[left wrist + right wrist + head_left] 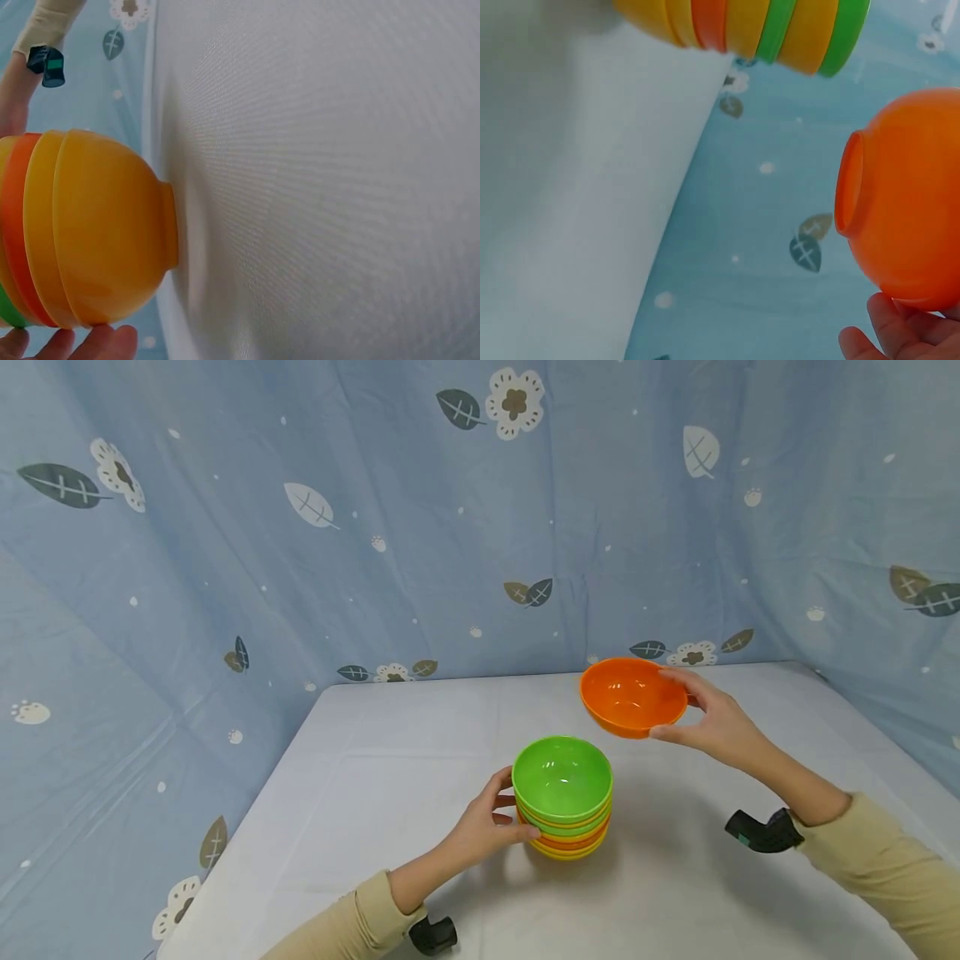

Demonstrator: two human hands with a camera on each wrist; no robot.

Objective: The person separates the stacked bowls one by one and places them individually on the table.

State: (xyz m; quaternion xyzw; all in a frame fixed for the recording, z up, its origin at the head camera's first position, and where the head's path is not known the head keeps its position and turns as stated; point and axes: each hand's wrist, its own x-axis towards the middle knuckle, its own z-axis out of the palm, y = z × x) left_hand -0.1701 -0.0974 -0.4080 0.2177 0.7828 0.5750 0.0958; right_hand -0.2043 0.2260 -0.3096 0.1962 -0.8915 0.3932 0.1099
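"What was held by the right hand (pixel 708 722)?"

"An orange bowl (pixel 632 697) was held there, its side pinched between thumb and fingers, so that grip was clamped on it. The bowl was held clear of the tabletop (pixel 390 760), mouth upward, and its foot ring was shown in the right wrist view."

"And where was it placed in relation to the stack of bowls (pixel 564 802)?"

"It was held above and to the right of the stack, with a gap left between them."

"Was the stack itself touched?"

"Yes, it was steadied by the left hand (pixel 491 818). The thumb was laid against the near side and the fingers were curled about the left side, so that grip was closed around the stack."

"How were the bowls ordered?"

"They were nested upright, with a green bowl (pixel 562 779) set on top. Below it yellow, green, yellow, orange and two more yellow ones were counted, and the lowest was rested on the tabletop."

"What else was seen?"

"A dark device (pixel 765 832) was worn at the right wrist, and a blue curtain (pixel 420 510) printed with leaves and flowers was hung behind."
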